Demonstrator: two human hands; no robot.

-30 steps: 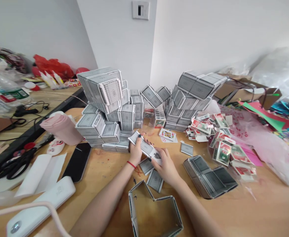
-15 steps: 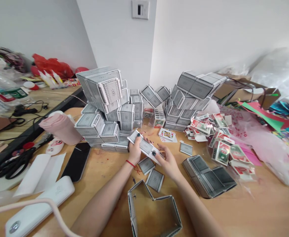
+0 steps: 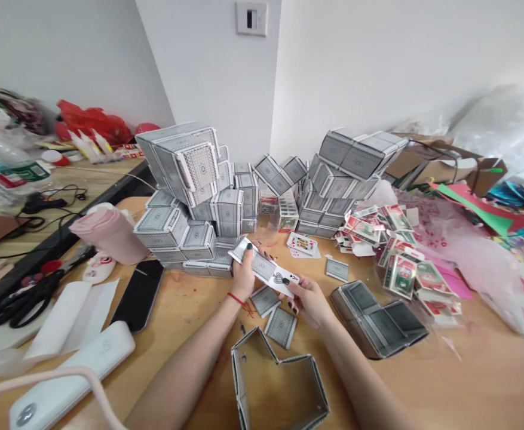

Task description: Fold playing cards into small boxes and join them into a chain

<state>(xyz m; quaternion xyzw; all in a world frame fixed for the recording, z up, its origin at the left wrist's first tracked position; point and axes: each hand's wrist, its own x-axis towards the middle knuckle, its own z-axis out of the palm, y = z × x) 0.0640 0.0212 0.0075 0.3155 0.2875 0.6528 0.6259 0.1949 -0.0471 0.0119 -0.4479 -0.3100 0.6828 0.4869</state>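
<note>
While a strip of playing cards (image 3: 264, 267) is held just above the middle of the table (image 3: 468, 382), the view reads from left to right as follows; black scissors (image 3: 28, 295) and a smooth white case (image 3: 69, 376) lie toward the left edge, with a matt pink cylinder (image 3: 109, 233) lying tilted and a glossy black phone (image 3: 140, 292) beside them; stacked card boxes (image 3: 185, 173), grey with a fine printed lattice, rise along the far edge; the left hand (image 3: 244, 276) is closed on the strip's far end, thumb on top and fingers beneath; the strip is thin coated card, several rectangles joined edge to edge, backs upward save for the last, which shows an ace of spades; the right hand (image 3: 309, 298) is closed on that ace end in a pinch; two loose cards (image 3: 281, 326) lie flat on the table below the strip; an open heart-shaped wall (image 3: 275, 388) of cards stands at the near edge, with a second heart form (image 3: 378, 319) to its right; red-backed packs (image 3: 400, 257) and coloured paper (image 3: 481, 209) crowd the right side. As a judgement, the strip handles best when gripped only at its ends and held level and lightly taut, so that the joints line up; hard pressure would likely crease the card or strain a joint.
</note>
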